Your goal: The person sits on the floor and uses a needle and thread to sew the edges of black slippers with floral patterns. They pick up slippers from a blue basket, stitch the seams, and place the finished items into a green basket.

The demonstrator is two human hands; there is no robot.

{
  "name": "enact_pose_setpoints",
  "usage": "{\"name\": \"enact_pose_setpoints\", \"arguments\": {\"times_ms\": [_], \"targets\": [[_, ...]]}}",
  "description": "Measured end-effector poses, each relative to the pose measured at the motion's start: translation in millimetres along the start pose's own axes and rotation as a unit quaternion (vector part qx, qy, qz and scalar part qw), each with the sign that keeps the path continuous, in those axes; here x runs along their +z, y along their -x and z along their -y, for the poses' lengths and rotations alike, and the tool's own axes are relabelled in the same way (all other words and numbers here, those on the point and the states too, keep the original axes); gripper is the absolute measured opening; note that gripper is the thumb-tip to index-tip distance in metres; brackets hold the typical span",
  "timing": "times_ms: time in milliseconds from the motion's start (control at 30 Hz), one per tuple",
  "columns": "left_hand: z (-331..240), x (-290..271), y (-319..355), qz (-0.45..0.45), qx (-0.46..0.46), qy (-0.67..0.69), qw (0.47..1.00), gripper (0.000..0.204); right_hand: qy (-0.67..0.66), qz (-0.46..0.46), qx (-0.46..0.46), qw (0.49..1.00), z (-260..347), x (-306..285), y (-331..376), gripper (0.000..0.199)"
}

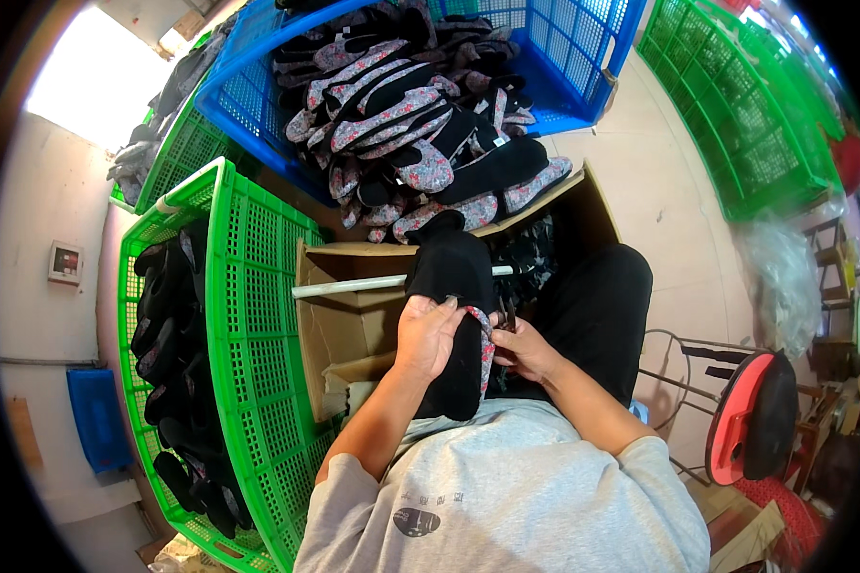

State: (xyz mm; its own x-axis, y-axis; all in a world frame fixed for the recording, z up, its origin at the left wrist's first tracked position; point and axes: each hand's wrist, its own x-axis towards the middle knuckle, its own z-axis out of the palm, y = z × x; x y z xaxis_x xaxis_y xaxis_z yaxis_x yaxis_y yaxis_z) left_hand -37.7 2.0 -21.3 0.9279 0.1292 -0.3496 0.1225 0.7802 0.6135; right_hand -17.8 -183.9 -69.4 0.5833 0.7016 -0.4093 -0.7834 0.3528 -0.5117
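In front of my body, a black slipper [454, 267] with a floral-patterned edge is held over an open cardboard box. My left hand [425, 336] is closed on its left side, thumb on top near the opening. Close beside it, my right hand [527, 351] has its fingers bent together at the floral edge. A slim dark tool [508, 311], perhaps scissors, sticks up from the right fingers; its shape is partly hidden. Behind the slipper, a white pipe [349, 286] lies across the cardboard box [327, 329].
Ahead, a blue crate [591, 95] holds a heap of floral and black slippers [392, 115]. Left stands a green crate [258, 382] with black slippers [174, 334]. Green crates [726, 124] are at far right, above a red-seated stool [736, 420]. My black-clothed leg [597, 315] flanks the box.
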Motion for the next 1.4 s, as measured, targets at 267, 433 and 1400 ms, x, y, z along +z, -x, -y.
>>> {"name": "enact_pose_setpoints", "arguments": {"times_ms": [267,433,1400], "targets": [[3.4,-0.4,-13.0,0.049,0.009,0.012,0.999,0.048,0.077,-0.039,-0.061,0.994,3.2,-0.2,8.3,0.027],[2.5,3.2,-6.8,0.041,0.019,0.005,0.999,0.046,0.276,-0.12,-0.19,0.934,-3.7,3.0,13.2,0.026],[3.2,30.3,3.4,0.292,0.373,-0.67,0.571,0.015,0.193,-0.127,-0.049,0.972,15.0,-9.5,5.0,0.018]]}}
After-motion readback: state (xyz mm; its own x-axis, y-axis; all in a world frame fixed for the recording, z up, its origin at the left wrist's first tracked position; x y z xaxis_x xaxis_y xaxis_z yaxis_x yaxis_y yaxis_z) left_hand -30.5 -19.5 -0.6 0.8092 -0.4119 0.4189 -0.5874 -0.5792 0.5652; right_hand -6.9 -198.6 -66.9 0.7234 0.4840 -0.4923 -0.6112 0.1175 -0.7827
